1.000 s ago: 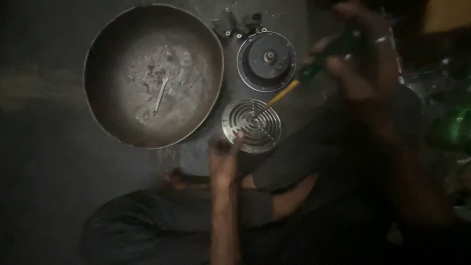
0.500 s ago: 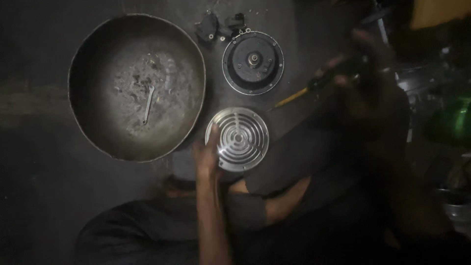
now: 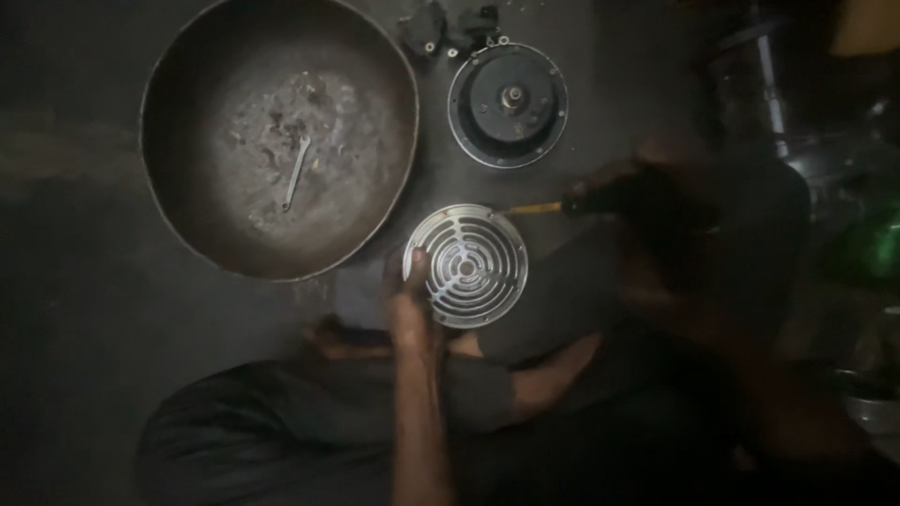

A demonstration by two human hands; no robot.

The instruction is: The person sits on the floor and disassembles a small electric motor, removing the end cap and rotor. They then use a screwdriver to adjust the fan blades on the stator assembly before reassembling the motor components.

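The person sits low over a dark floor (image 3: 75, 309), and the light is weak, so many details are lost. The left hand (image 3: 412, 295) is closed around the left edge of a round silver grille (image 3: 466, 266), a shiny disc with ring-shaped slots, and holds it flat in front of the knees. The right hand (image 3: 656, 211) is blurred and dark, but it is wrapped around the handle of a screwdriver (image 3: 562, 207); the yellow shaft points to the left and its tip comes to the upper right rim of the grille (I cannot tell if the tip really touches the metal). Just above the grille, apart from it, a round black housing (image 3: 507, 105) lies on the floor with a small shaft in its middle and a bright rim around it. Some small dark parts (image 3: 450, 26) lie just beyond it, near the top edge. To the left stands a big, worn metal bowl (image 3: 178, 225), and inside it, on the dusty bottom, lies a small wrench (image 3: 295, 173), tilted a little. At the far right there is something green (image 3: 867, 248) and some metal pieces, too dark to name.
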